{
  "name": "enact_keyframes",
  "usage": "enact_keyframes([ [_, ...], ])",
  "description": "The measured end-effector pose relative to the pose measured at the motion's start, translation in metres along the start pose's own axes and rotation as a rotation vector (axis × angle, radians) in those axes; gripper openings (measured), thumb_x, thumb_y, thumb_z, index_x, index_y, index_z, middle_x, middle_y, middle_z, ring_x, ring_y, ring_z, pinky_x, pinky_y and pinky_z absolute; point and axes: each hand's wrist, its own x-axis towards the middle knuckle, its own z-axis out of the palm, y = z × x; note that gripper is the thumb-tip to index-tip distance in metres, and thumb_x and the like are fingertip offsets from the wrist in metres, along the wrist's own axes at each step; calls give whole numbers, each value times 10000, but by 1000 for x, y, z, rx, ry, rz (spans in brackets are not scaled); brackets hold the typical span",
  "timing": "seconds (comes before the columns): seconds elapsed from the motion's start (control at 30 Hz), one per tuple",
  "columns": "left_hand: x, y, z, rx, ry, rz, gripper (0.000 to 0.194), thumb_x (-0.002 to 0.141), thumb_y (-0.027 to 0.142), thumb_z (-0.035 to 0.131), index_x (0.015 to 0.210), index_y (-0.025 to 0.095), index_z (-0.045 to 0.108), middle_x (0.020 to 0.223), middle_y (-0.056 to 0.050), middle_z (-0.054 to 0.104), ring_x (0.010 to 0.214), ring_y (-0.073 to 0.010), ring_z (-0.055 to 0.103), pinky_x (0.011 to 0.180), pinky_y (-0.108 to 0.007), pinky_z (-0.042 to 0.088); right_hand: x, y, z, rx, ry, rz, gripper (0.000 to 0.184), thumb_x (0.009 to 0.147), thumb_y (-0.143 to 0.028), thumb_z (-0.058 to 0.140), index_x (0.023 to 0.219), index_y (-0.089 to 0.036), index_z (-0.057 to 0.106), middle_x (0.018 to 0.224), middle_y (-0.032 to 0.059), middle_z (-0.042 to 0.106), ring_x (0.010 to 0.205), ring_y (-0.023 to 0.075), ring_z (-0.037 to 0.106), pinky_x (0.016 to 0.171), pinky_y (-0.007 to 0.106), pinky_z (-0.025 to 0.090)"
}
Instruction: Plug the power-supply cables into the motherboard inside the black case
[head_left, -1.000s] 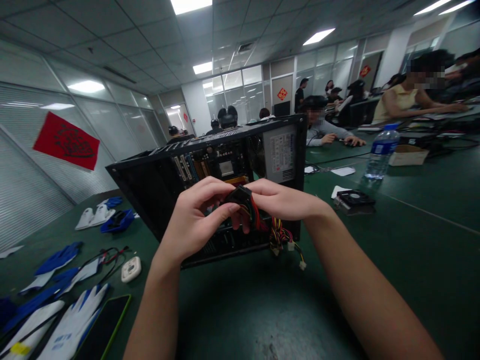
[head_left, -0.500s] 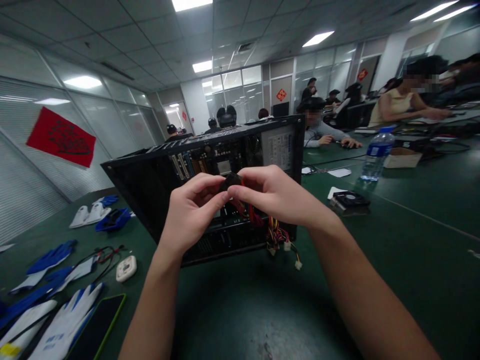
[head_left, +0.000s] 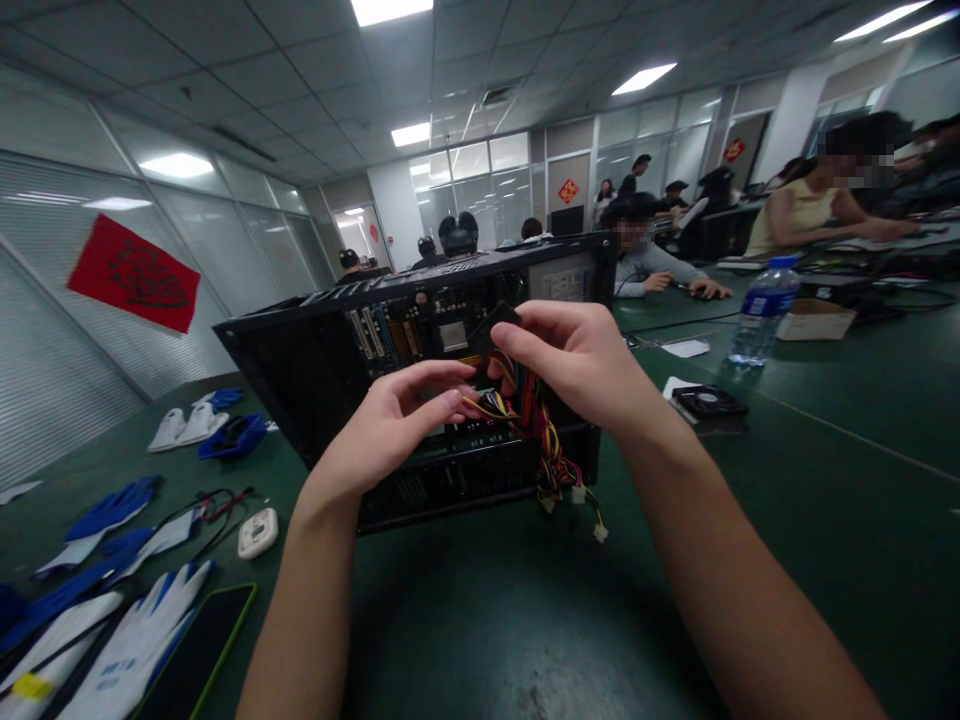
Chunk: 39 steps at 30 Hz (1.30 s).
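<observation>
A black computer case (head_left: 292, 390) stands open-sided on the green table, its motherboard (head_left: 452, 335) showing inside. My right hand (head_left: 574, 355) pinches a dark, flat-faced black connector (head_left: 495, 325) in front of the opening; its exact shape is partly hidden by the fingers. Red, yellow and black power cables (head_left: 551, 450) hang below that hand and over the case's lower edge, ending in white plugs (head_left: 578, 494). Lower and to the left is my left hand (head_left: 394, 415), thumb and fingers apart, its thumb tip beside the yellow and black wires.
Gloves (head_left: 139, 635), a phone (head_left: 199, 650), a small white case (head_left: 257, 533) and thin leads lie at left. On the right are a cooling fan (head_left: 707, 402), a water bottle (head_left: 763, 315) and a cardboard box (head_left: 816, 322). Other people sit at tables beyond.
My left hand has come off the black connector and moved down and slightly left. My right hand has raised the connector up and to the right, showing more of the cables.
</observation>
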Motion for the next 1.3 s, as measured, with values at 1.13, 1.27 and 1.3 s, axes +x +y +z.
enact_keyframes([
  [1.13,3,-5,30,81,370,227,421,834,262,718,1234,137,692,1146,-91,751,1047,-274,719,913,-396,614,4,19,8,179,1,102,308,782,-445,772,915,-168,795,819,28,726,733,170,640,629,271,521],
  [1.27,3,-8,32,105,387,241,426,852,254,699,1264,149,672,1151,-84,750,1051,-267,718,905,-393,616,4,21,12,187,42,104,298,778,-440,778,902,-171,799,837,29,731,726,161,636,626,262,514],
  [1.3,3,-9,33,111,393,242,425,858,256,693,1268,149,669,1149,-84,751,1047,-265,719,901,-391,617,5,22,14,203,48,109,304,771,-442,784,912,-174,801,848,29,735,735,161,640,633,261,517],
])
